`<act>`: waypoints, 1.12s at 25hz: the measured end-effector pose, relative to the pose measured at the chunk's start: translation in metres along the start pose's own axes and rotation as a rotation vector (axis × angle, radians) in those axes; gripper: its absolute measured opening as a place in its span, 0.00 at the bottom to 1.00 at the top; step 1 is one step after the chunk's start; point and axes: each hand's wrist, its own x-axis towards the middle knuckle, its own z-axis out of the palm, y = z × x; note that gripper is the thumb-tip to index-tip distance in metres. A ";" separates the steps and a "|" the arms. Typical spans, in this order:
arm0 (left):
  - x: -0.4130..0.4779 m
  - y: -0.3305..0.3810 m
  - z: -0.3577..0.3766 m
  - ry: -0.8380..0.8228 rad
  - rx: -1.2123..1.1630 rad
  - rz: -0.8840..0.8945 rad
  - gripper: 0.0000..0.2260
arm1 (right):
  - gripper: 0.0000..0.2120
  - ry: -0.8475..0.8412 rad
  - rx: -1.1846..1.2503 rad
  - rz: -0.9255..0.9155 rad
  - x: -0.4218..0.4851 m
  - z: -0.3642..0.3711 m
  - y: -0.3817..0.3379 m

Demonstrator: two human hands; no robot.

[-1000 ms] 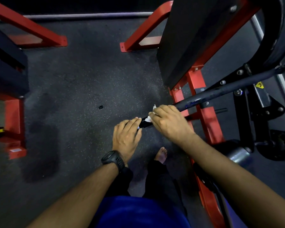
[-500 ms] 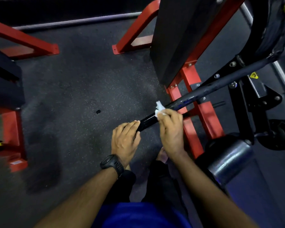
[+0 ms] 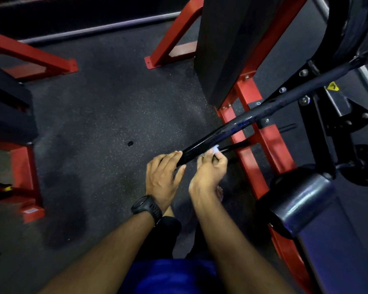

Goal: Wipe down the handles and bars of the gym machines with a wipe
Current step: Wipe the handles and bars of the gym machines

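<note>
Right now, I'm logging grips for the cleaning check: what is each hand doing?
Left hand: holds the end of the black bar between fingers and thumb.
Right hand: pinches the white wipe.
</note>
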 end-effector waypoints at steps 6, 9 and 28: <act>0.005 0.001 -0.002 0.025 0.003 0.007 0.17 | 0.07 -0.019 0.077 0.090 0.000 0.006 -0.015; 0.007 0.003 -0.003 0.043 -0.017 -0.030 0.18 | 0.05 -0.102 0.087 0.221 -0.009 0.003 -0.018; 0.042 0.008 -0.002 0.116 0.053 -0.081 0.19 | 0.14 -0.782 -1.449 -1.678 0.067 0.017 -0.084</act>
